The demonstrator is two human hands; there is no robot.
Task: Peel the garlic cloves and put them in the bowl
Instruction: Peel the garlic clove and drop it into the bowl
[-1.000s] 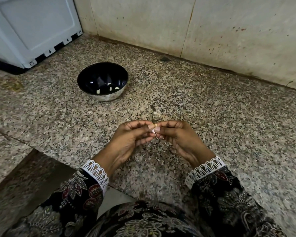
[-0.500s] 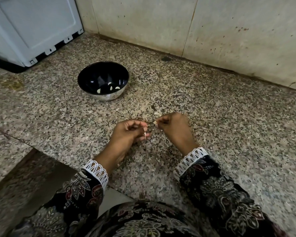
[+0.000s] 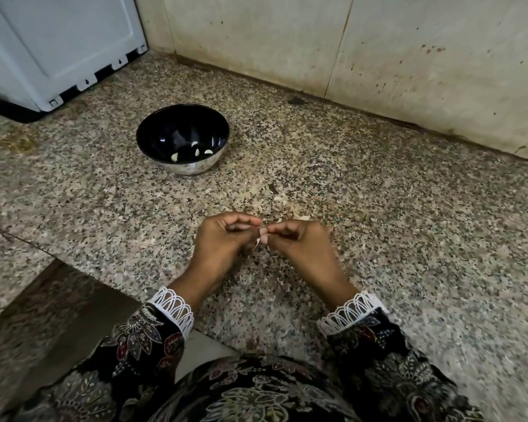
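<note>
Granite counter [image 3: 378,208]; bowl [image 3: 153,147] with peeled cloves [image 3: 175,157].

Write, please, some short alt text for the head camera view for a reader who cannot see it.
Two hands, the left hand and right hand, meet over a speckled stone floor, pinching a small garlic clove between their fingertips. Beyond them stands a dark bowl holding a few peeled cloves.

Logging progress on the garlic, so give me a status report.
Left hand and right hand both pinching one garlic clove, skin dangling. Four peeled cloves in bowl. Path to bowl unobstructed.
</note>
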